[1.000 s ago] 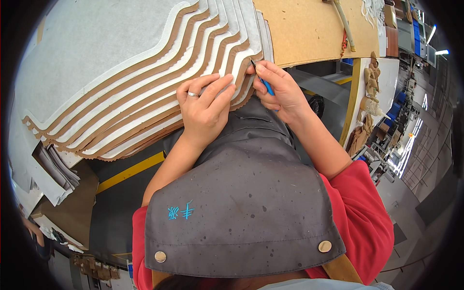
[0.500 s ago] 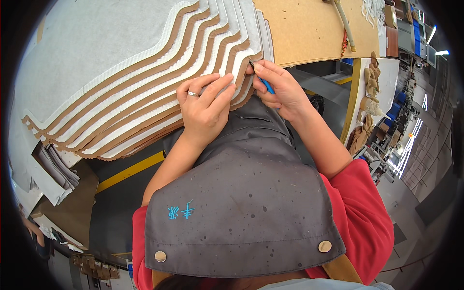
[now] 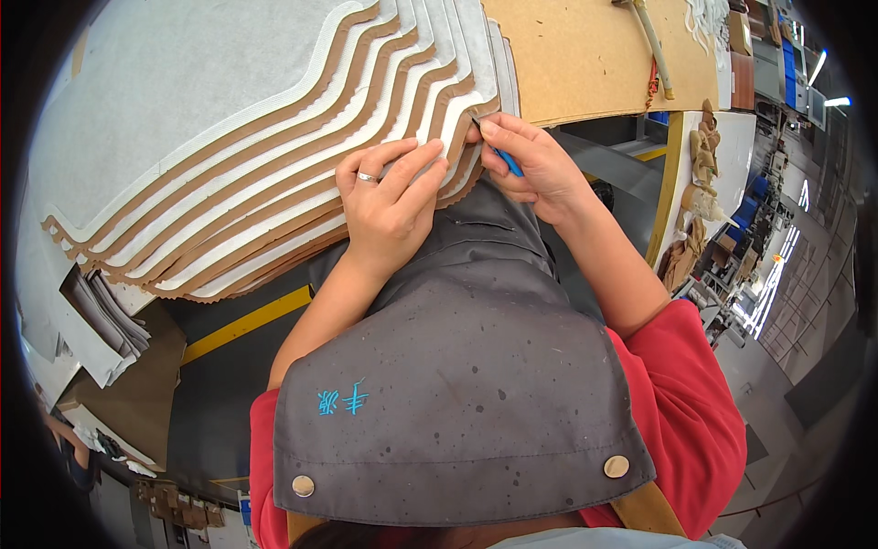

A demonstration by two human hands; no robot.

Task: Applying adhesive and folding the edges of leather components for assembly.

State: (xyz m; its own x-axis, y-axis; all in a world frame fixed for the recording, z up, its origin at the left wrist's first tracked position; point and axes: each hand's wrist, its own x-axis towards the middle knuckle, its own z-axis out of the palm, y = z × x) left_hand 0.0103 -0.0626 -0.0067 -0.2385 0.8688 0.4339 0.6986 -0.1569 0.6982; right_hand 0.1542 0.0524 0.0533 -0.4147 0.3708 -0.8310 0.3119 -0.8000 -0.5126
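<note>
Overlapping brown pieces with white backing point(image 3: 210, 163), probably leather, fan out in stepped layers with wavy edges. My left hand point(image 3: 391, 197), a ring on one finger, lies on the layers near their right end, fingers stretched out and slightly apart. Just right of it, my right hand point(image 3: 540, 169) pinches a slim blue-handled tool point(image 3: 507, 163) with a dark tip. That tip meets the brown and white edge of a piece near its right corner. Exactly what kind of tool it is, I cannot tell. Some of my right fingertips are hidden behind the edge.
A tan board point(image 3: 585, 64) borders the stack at the far right, with a hammer-like tool point(image 3: 653, 46) on it. Brown scraps point(image 3: 702, 151) and a pale bottle point(image 3: 704, 203) are on the right-hand table. Folded grey sheets point(image 3: 102, 320) hang at the left.
Almost nothing differs. The blue-handled tool has tilted or shifted very slightly in my right hand; my left hand stays in place on the layers.
</note>
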